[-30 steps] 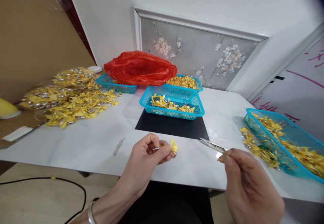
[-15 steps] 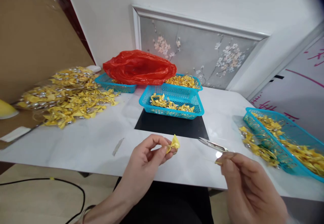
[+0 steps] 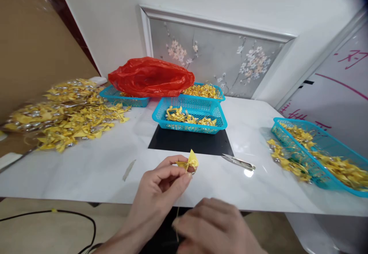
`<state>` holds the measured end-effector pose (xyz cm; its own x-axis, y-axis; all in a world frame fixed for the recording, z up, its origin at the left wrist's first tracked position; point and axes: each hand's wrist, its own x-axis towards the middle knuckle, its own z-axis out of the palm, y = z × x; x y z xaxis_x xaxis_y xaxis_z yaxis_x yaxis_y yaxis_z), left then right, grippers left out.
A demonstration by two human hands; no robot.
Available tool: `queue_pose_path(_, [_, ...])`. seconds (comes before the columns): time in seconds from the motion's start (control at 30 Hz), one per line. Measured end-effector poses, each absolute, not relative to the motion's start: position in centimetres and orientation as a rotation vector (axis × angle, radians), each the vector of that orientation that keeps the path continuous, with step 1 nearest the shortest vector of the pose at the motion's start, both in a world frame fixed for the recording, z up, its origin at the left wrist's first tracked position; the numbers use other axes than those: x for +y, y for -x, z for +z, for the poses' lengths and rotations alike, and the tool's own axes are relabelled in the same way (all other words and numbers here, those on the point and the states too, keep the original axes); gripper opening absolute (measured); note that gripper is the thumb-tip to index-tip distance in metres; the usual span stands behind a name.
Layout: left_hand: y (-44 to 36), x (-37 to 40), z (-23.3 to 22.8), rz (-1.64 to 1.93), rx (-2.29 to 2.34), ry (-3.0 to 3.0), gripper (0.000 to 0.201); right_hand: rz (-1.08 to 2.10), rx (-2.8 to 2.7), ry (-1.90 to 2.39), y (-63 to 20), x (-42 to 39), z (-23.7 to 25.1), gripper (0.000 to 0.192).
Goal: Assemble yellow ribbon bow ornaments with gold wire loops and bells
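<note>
My left hand (image 3: 156, 192) pinches a small yellow ribbon bow (image 3: 189, 162) between thumb and fingers, just above the white table's front edge. My right hand (image 3: 214, 229) is low and blurred below the table edge, fingers closed on a thin gold thread (image 3: 177, 217) that runs up toward the bow. Small silver snips (image 3: 238, 162) lie on the table to the right of the bow, touched by neither hand.
A blue basket (image 3: 190, 122) with bows stands behind a black mat (image 3: 189, 142). Another basket (image 3: 316, 154) of bows sits at the right, two more under a red plastic bag (image 3: 151, 77) at the back. A heap of yellow bows (image 3: 66, 114) covers the left.
My right hand has dropped from beside the snips to below the table edge, drawing the thread down. The left hand has turned the bow upright and shifted slightly.
</note>
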<state>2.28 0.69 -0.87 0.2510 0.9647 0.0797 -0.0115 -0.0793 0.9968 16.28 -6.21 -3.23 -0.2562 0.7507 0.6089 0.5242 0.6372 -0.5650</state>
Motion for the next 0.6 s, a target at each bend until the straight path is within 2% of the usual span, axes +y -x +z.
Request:
queue_pose_path(0.07, [-2.1, 0.5, -0.9, 1.110, 0.975, -1.394, 0.013, 0.278, -1.894, 1.259, -19.6, -5.4, -3.4, 0.025])
queue_pose_path(0.13, [-1.9, 0.3, -0.8, 1.132, 0.970, -1.415, 0.014, 0.029, -1.723, 1.610, -23.3, -4.4, -4.2, 0.026])
queue_pose_path(0.23, [-1.9, -0.2, -0.4, 1.165, 0.954, -1.388, 0.014, -0.078, -1.586, 1.836, -27.9, -2.5, -6.2, 0.032])
queue_pose_path(0.4, [-2.4, -0.6, 0.0, 1.216, 0.845, -1.191, 0.019, -0.022, -1.559, 1.929, -29.6, -1.0, -7.7, 0.020])
queue_pose_path(0.6, [-2.3, -0.3, -0.2, 1.172, 0.825, -1.137, 0.021, 0.212, -1.556, 1.767, -25.2, -4.0, -4.4, 0.021])
